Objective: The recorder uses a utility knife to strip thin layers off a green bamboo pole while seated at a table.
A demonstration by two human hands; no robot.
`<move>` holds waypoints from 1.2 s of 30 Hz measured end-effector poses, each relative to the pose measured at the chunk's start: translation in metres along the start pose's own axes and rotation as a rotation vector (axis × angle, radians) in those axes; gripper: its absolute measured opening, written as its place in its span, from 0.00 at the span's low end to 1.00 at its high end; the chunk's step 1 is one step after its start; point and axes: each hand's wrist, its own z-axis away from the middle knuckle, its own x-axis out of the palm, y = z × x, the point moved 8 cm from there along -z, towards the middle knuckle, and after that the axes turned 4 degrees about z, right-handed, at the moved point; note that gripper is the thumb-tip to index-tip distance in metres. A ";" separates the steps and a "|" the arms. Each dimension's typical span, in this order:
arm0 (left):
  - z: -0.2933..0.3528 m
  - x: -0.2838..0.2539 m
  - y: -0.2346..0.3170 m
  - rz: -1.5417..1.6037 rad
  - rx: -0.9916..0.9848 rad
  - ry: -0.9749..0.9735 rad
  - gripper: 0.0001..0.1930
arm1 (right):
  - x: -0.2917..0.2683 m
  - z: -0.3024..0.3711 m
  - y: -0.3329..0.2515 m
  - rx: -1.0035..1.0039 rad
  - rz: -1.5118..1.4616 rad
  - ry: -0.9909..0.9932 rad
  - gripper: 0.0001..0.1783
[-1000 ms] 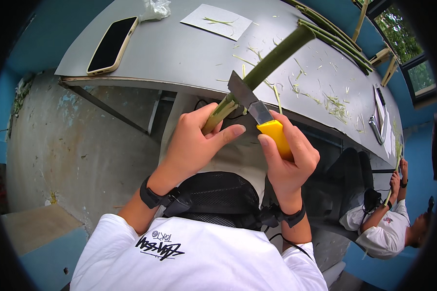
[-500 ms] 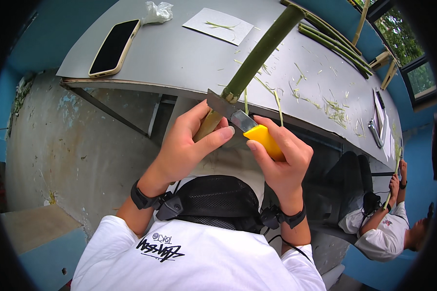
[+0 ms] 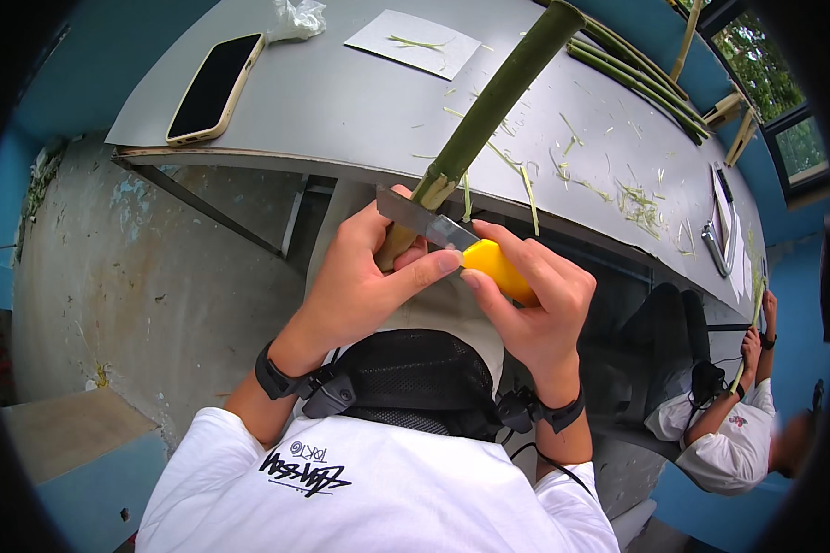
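Note:
A thick green bamboo stalk (image 3: 498, 97) slants across the table edge toward me, its lower end pale and scraped. My left hand (image 3: 355, 276) is closed around that pale end, the thumb stretched out against the knife near its handle. Closed on the yellow handle of a utility knife (image 3: 496, 267) is my right hand (image 3: 546, 309). The wide steel blade lies across the stalk, just below the ragged border between green skin and pale part. My left fingers behind the stalk are partly hidden.
On the grey table (image 3: 314, 111) lie a phone (image 3: 215, 89), crumpled plastic (image 3: 297, 18), a white card (image 3: 413, 42), thin green shavings (image 3: 638, 205) and bamboo poles (image 3: 636, 88). Scissors (image 3: 716, 247) rest near the right end. A co-worker (image 3: 729, 429) holds a green strip at right.
The knife blade has shifted slightly down and left along the stalk. My left thumb has come up against the knife. The stalk has moved a little.

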 end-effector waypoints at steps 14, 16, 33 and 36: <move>0.002 -0.001 0.001 -0.010 -0.024 0.019 0.16 | 0.004 -0.001 0.001 0.038 -0.017 -0.079 0.21; 0.002 0.000 0.002 -0.001 -0.008 0.032 0.17 | 0.003 0.000 0.000 0.044 -0.011 -0.090 0.21; 0.009 -0.005 -0.004 -0.249 -0.034 0.123 0.18 | -0.003 0.003 -0.001 0.009 0.001 0.033 0.22; 0.008 -0.005 0.000 -0.251 0.006 0.132 0.19 | -0.003 0.002 -0.001 0.009 -0.010 0.019 0.22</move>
